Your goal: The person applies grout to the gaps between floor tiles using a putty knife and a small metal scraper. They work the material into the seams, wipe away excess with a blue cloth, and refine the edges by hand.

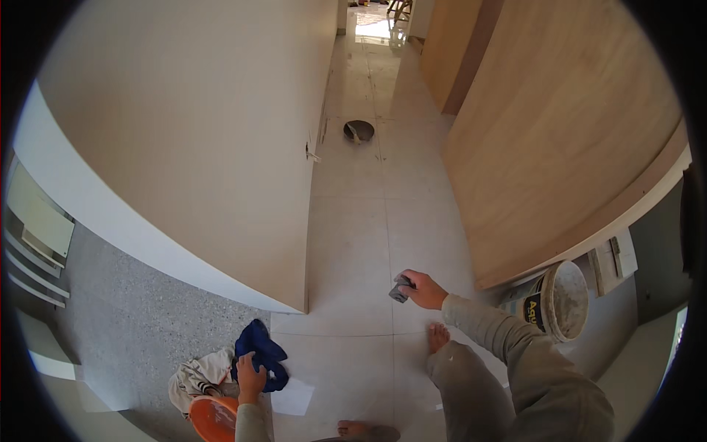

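My right hand [427, 290] is closed around a small dark grey pad [401, 289], held out over the pale floor tiles; the pad's exact kind is unclear. At the lower left, my left hand [251, 381] has its fingers curled on a dark blue cloth [259, 340]. Just below that hand is an orange bucket [206, 421], partly cut off by the picture's lower edge. A crumpled whitish cloth [197, 374] with dark stripes lies against the bucket and the blue cloth.
A pale door panel [221, 132] stands at the left, a wooden door [560, 132] at the right. A dark bowl [359, 132] with a tool in it sits farther along the corridor floor. A stained white bucket [567, 300] lies tilted at the right. White paper [292, 398] is near my left hand.
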Demonstrator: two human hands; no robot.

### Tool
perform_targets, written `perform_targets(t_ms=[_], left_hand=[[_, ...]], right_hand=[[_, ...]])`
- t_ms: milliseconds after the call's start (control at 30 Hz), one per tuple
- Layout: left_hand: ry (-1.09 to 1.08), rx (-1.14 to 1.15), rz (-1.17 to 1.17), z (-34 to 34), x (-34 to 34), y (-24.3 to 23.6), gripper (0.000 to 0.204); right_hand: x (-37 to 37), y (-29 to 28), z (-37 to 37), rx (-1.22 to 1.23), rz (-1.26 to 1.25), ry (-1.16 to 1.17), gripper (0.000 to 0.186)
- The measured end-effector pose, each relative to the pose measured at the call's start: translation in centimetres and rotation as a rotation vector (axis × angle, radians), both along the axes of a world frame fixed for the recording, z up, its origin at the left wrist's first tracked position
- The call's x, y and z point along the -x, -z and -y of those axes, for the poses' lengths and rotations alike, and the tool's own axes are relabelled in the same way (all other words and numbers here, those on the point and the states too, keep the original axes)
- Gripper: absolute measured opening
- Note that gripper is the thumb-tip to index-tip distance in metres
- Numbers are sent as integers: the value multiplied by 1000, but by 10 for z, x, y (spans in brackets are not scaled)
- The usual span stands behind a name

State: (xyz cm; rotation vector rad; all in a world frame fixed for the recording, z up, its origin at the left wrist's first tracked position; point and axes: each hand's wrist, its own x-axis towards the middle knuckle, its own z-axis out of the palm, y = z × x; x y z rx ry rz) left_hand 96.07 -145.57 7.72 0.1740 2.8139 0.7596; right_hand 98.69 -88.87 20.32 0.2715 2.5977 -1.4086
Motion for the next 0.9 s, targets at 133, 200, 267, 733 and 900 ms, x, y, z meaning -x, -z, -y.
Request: perform_targets(t_ms=[133,200,267,733,900], left_hand=[[-197,69,-149,4,74,143,65],[-277,116,-188,-6,92,183,62],[-315,155,-206,-32,92,210,62],[-400,-62,-333,-178,76,177,17],[-550,-473,-393,-230,-3,182,26]], right_hand=[[43,75,-10,91,-154,-89,29],[40,117,-14,236,-166,-53,27],[25,156,-25,313,-150,-39,26],[74,238,-64,563,-88,230,24],[65,252,-27,563,-27,212,29]])
